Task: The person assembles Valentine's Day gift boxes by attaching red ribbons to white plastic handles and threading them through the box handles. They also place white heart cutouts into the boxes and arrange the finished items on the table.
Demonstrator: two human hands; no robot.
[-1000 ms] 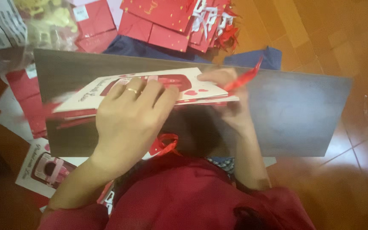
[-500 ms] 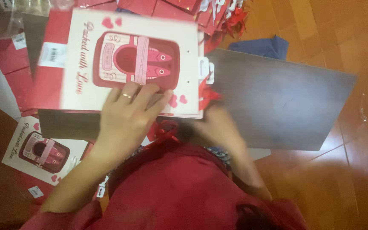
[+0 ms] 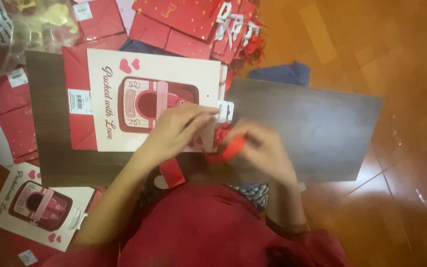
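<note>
You sit over an orange floor [image 3: 401, 64] with a dark board [image 3: 302, 123] as your worktop, running from left to right in front of you. On its left part lies a flat gift bag [image 3: 119, 99], cream front with a red picture and red side, its top edge pointing right. Red bags [image 3: 184, 20] are heaped at the far edge, and another cream bag [image 3: 35, 210] lies on the floor at near left. A blue cloth [image 3: 282, 73] shows just beyond the board. Your left hand [image 3: 176, 131] rests on the bag's right end, fingers bent and pressing it flat beside a white tag [image 3: 225, 110]. Your right hand [image 3: 265, 151] is curled just right of it, pinching a red ribbon [image 3: 231, 148] at the bag's mouth.
</note>
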